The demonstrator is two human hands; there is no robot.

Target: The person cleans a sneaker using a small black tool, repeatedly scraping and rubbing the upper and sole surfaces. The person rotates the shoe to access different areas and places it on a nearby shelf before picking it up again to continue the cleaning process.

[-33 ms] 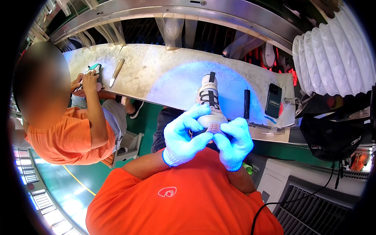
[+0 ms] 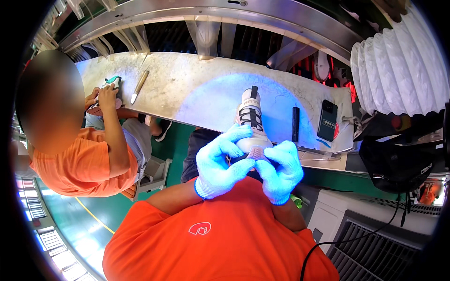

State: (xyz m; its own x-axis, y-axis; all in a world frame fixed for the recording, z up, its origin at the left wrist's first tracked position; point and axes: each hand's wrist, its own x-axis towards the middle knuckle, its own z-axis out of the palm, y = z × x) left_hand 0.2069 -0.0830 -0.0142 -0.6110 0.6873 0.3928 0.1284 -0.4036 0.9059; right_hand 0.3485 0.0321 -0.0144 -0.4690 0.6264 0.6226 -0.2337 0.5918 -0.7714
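Observation:
A pale sneaker (image 2: 245,115) with black laces and a black heel tab lies toe toward me over the near edge of the bench, under a bluish light. At its toe shows a ridged, pinkish-grey sole end (image 2: 256,153). My left hand (image 2: 222,161), in a white knit glove, grips the left side of the toe, its thumb close to that sole end. My gloved right hand (image 2: 283,170) pinches the sole's right edge with thumb and fingers. The fingertips of both hands nearly meet there, partly covering the toe.
On the bench (image 2: 159,100) lie a black bar-shaped tool (image 2: 295,124), a dark phone (image 2: 327,120) and a wooden-handled knife (image 2: 139,87). To the left a co-worker (image 2: 84,161) handles another shoe. A white ribbed duct (image 2: 398,70) and a black bag (image 2: 396,164) are at right; a metal-framed conveyor (image 2: 201,11) runs behind.

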